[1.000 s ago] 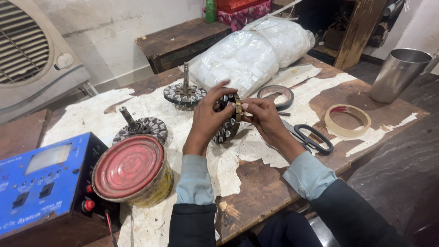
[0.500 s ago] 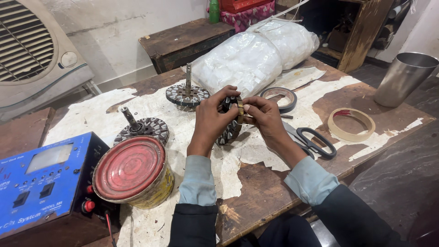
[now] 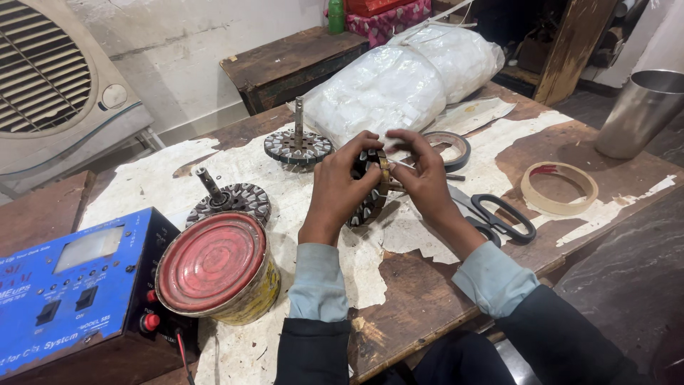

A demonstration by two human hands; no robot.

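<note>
My left hand (image 3: 340, 182) and my right hand (image 3: 425, 178) both grip a round toothed metal motor core (image 3: 370, 196), held on edge just above the worn wooden table (image 3: 420, 292). My left fingers wrap its left rim. My right fingers pinch a small part at its centre, mostly hidden by the fingers. Black-handled scissors (image 3: 499, 216) lie just right of my right wrist.
Two more motor cores with upright shafts (image 3: 298, 145) (image 3: 229, 199) stand at the back left. A red-lidded tin (image 3: 217, 267) and a blue electrical box (image 3: 68, 285) sit at the front left. Tape rolls (image 3: 559, 189) (image 3: 447, 147), a steel cup (image 3: 641, 110) and a white plastic-wrapped bundle (image 3: 399, 78) lie right and behind.
Both hands stay on the motor core with only small finger shifts. The camera view has moved slightly.
</note>
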